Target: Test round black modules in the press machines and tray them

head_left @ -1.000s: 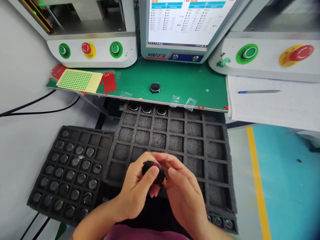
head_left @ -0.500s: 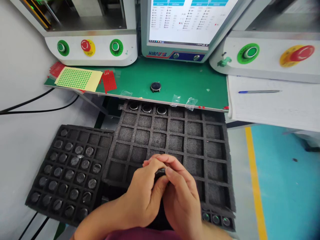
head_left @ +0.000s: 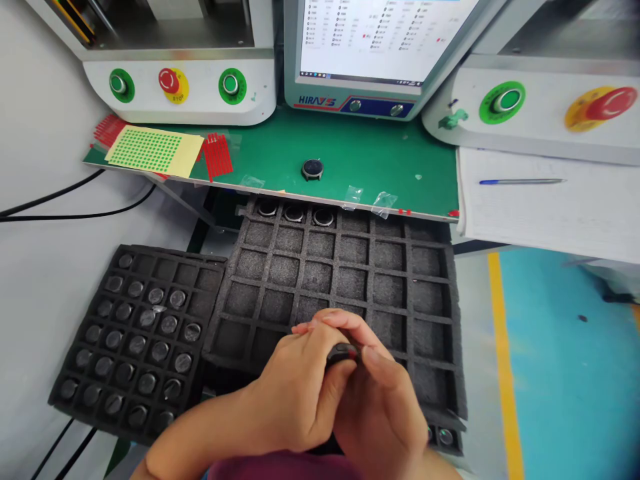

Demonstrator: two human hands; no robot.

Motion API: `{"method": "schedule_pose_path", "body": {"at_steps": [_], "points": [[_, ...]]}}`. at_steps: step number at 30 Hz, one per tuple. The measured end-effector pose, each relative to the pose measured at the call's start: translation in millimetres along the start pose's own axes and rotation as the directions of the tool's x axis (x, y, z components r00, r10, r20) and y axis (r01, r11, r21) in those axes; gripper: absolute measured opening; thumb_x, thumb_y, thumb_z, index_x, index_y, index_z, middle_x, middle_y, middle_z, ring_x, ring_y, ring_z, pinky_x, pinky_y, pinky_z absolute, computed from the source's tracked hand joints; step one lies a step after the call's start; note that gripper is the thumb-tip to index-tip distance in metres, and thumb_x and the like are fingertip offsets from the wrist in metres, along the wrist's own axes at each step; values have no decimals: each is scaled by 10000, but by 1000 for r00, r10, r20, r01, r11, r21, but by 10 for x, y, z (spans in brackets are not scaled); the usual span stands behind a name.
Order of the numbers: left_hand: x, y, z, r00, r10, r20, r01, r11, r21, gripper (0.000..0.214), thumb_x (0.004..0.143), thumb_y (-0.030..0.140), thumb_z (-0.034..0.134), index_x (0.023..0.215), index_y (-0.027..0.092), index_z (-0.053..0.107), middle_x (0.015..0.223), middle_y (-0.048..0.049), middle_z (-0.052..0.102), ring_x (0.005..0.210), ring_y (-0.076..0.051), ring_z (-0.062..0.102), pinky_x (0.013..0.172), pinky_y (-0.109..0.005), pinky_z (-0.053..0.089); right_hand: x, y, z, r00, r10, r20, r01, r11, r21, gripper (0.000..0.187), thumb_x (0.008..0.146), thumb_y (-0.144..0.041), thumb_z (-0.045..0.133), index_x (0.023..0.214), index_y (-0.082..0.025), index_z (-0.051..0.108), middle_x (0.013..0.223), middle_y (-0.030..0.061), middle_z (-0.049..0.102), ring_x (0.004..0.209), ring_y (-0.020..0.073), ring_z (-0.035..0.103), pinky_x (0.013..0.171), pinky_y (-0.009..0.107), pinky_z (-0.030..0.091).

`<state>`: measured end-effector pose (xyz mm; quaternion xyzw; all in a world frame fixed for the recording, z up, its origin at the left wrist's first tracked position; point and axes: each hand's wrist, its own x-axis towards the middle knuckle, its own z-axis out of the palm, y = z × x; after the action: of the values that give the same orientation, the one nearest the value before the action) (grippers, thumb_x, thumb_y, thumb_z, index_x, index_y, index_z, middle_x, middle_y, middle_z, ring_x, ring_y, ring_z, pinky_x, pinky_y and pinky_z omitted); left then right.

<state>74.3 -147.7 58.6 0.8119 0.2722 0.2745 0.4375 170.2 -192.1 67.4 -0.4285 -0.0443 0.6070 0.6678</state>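
Both my hands are closed together round a small round black watch body (head_left: 341,352) with a bit of red on it, low in the view. My left hand (head_left: 295,387) wraps it from the left, thumb on its side. From the right, my right hand (head_left: 385,407) pinches it with thumb and fingers. They hover over the near rows of a dark foam grid tray (head_left: 350,280). Most of the watch body is hidden by my fingers.
A second foam tray (head_left: 135,340) at left holds several round parts. Three round parts (head_left: 294,213) sit in the big tray's far row. A lone watch body (head_left: 313,169) lies on the green bench, with a green dot sheet (head_left: 150,151), red stickers (head_left: 217,155), a screen (head_left: 370,40), and a pen (head_left: 520,181).
My hands have closed tighter round the watch body and shifted slightly right and nearer to me; its face showed a second ago and is now mostly covered.
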Motion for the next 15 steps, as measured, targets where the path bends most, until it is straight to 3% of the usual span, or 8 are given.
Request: {"method": "schedule_pose_path", "body": {"at_steps": [4,10,15], "points": [[50,30,-24,1000,-9,22,7,997,72,152,953,155,377,1055,184,487,844,-77,686,661,-176,651,592,-266,478,-2,38,1,999,-2,-45,3,1000,24,190,744,-362,661,862,-259,768,841,19,769,811,166,726,757,243,566],[106,27,-32,1000,17,13,-19,989,149,146,950,155,373,989,167,513,771,-80,684,614,-184,643,549,-262,456,26,103,50,992,-56,-114,58,998,10,199,764,-364,626,839,-269,784,804,20,789,737,148,733,695,214,565],[122,-15,-11,999,5,36,-8,997,72,133,927,155,407,947,176,537,788,-79,670,647,-182,623,581,-268,455,49,108,54,979,-141,-148,139,990,-29,186,798,-355,624,809,-269,788,786,-7,775,798,128,723,751,186,561]]}}
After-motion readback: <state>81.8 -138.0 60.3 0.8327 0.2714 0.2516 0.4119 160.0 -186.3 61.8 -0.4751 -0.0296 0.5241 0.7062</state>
